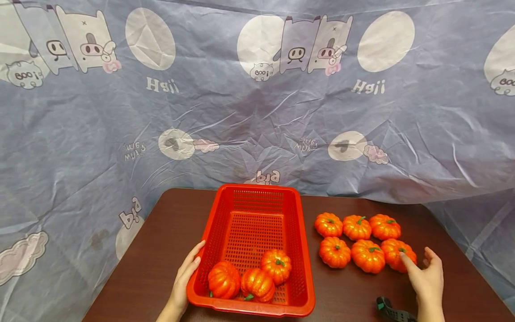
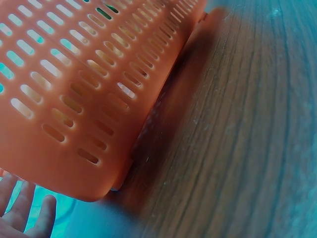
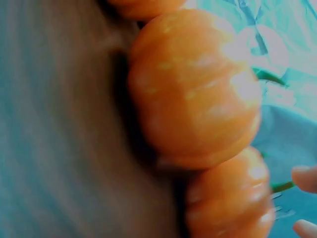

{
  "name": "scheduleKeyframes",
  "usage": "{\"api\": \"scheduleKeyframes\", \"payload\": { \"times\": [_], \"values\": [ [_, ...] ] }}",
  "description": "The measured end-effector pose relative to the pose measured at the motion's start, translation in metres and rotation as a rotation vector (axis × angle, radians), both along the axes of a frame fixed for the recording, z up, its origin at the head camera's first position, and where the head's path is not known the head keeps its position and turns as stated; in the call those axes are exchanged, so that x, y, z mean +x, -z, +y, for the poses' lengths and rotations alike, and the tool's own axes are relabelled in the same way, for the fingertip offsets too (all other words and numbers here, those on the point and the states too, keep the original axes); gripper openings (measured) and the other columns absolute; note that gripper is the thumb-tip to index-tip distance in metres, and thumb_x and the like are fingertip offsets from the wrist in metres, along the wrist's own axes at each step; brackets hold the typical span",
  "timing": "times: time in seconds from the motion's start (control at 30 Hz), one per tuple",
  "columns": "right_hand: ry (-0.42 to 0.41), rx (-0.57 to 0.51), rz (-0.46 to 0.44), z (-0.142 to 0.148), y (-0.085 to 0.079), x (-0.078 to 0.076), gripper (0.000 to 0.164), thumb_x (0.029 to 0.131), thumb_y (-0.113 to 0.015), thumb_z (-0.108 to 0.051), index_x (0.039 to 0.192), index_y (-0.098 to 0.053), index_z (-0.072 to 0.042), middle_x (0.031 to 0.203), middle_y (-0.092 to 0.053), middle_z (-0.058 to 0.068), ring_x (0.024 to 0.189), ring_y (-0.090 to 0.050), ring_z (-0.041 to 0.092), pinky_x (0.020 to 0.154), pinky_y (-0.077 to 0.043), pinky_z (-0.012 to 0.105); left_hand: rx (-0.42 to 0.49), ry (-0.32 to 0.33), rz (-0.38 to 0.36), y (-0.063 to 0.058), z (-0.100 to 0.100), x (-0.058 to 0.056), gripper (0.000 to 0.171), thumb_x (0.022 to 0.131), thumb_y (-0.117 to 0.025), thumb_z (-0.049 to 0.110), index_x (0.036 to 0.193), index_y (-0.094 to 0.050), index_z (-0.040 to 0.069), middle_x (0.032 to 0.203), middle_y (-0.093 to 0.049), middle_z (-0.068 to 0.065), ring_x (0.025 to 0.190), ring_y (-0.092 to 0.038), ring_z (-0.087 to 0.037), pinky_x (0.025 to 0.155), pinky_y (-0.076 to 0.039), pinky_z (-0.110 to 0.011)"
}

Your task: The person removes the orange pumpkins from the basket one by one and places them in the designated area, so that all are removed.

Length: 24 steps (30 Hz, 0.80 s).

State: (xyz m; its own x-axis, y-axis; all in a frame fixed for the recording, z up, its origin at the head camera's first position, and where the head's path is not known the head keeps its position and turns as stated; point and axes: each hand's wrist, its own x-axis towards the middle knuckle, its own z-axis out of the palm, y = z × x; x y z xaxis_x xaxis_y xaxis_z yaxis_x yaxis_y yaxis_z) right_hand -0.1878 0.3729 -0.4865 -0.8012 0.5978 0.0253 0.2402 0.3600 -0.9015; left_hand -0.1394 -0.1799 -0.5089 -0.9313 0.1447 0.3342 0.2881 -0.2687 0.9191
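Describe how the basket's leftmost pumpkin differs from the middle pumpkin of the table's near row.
The basket pumpkin is tipped, its stem low at the near side; the table pumpkin has its stem on top. The basket pumpkin looks redder, the table pumpkin more orange. Both are ribbed with green stems.

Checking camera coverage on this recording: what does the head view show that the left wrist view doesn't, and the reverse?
Head only: the person's right grip and, near it, six round, ribbed orange pumpkins right of the red rectangular plastic basket on the brown wooden table. Left wrist only: the basket's slotted outer wall, close up. Both: basket, table and the person's left grip.
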Motion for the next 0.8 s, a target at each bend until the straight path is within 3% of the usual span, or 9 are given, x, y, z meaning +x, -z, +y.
{"api": "scheduleKeyframes", "payload": {
  "times": [0.1, 0.27, 0.43, 0.5, 0.57, 0.67, 0.8],
  "values": [
    [0.026, 0.034, 0.038, -0.008, -0.015, 0.002, 0.073, 0.089, -0.059, -0.025, 0.148, -0.022, -0.004, 0.149, -0.025, 0.021, 0.132, -0.026, 0.038, 0.109, -0.021, 0.043, 0.001, -0.003, 0.003, 0.000, 0.000, 0.000, 0.045, 0.102, -0.025, 0.011, 0.146, -0.022, -0.002, 0.147, -0.028, -0.019, 0.129, -0.038, -0.018, 0.100, -0.035, -0.022],
    [-0.032, 0.019, 0.050, -0.026, -0.040, 0.004, 0.071, 0.090, -0.059, -0.027, 0.149, -0.023, -0.010, 0.151, -0.023, 0.017, 0.134, -0.027, 0.034, 0.110, -0.022, 0.042, 0.004, -0.009, -0.008, 0.000, 0.000, 0.000, 0.045, 0.102, -0.025, 0.011, 0.146, -0.023, -0.001, 0.147, -0.027, -0.021, 0.129, -0.038, -0.017, 0.100, -0.035, -0.022],
    [-0.092, -0.039, 0.065, -0.047, -0.058, 0.004, 0.068, 0.090, -0.062, -0.028, 0.148, -0.027, -0.019, 0.148, -0.026, 0.010, 0.131, -0.033, 0.025, 0.101, -0.031, 0.016, 0.007, -0.010, -0.016, 0.000, 0.001, 0.000, 0.045, 0.103, -0.026, 0.012, 0.146, -0.023, -0.001, 0.147, -0.026, -0.022, 0.129, -0.038, -0.017, 0.100, -0.035, -0.022],
    [-0.135, -0.036, 0.078, -0.055, -0.064, 0.003, 0.067, 0.090, -0.062, -0.028, 0.148, -0.029, -0.021, 0.148, -0.028, 0.009, 0.129, -0.037, 0.025, 0.089, -0.034, 0.006, 0.011, -0.011, -0.016, 0.001, 0.001, 0.000, 0.045, 0.102, -0.026, 0.011, 0.146, -0.023, -0.001, 0.147, -0.027, -0.021, 0.129, -0.038, -0.017, 0.100, -0.035, -0.022],
    [-0.197, -0.014, 0.098, -0.064, -0.070, 0.001, 0.065, 0.091, -0.062, -0.027, 0.147, -0.030, -0.019, 0.147, -0.029, 0.012, 0.125, -0.041, 0.026, 0.082, -0.036, 0.004, 0.014, -0.013, -0.015, 0.000, 0.001, 0.000, 0.045, 0.102, -0.026, 0.011, 0.146, -0.023, -0.001, 0.147, -0.028, -0.021, 0.129, -0.038, -0.016, 0.100, -0.035, -0.022],
    [-0.304, 0.001, 0.137, -0.075, -0.079, -0.002, 0.063, 0.092, -0.061, -0.026, 0.147, -0.031, -0.020, 0.145, -0.032, 0.013, 0.121, -0.046, 0.021, 0.077, -0.039, 0.004, 0.017, -0.009, -0.013, 0.000, 0.001, 0.000, 0.045, 0.102, -0.026, 0.011, 0.146, -0.022, -0.002, 0.147, -0.027, -0.021, 0.129, -0.038, -0.016, 0.101, -0.035, -0.022],
    [-0.448, -0.016, 0.232, -0.094, -0.090, -0.006, 0.056, 0.092, -0.061, -0.021, 0.143, -0.036, -0.019, 0.135, -0.039, 0.002, 0.114, -0.045, 0.006, 0.079, -0.039, 0.005, 0.020, -0.004, -0.007, 0.000, 0.001, 0.000, 0.046, 0.102, -0.026, 0.011, 0.146, -0.022, -0.002, 0.148, -0.026, -0.022, 0.130, -0.037, -0.017, 0.101, -0.034, -0.022]
  ]
}}
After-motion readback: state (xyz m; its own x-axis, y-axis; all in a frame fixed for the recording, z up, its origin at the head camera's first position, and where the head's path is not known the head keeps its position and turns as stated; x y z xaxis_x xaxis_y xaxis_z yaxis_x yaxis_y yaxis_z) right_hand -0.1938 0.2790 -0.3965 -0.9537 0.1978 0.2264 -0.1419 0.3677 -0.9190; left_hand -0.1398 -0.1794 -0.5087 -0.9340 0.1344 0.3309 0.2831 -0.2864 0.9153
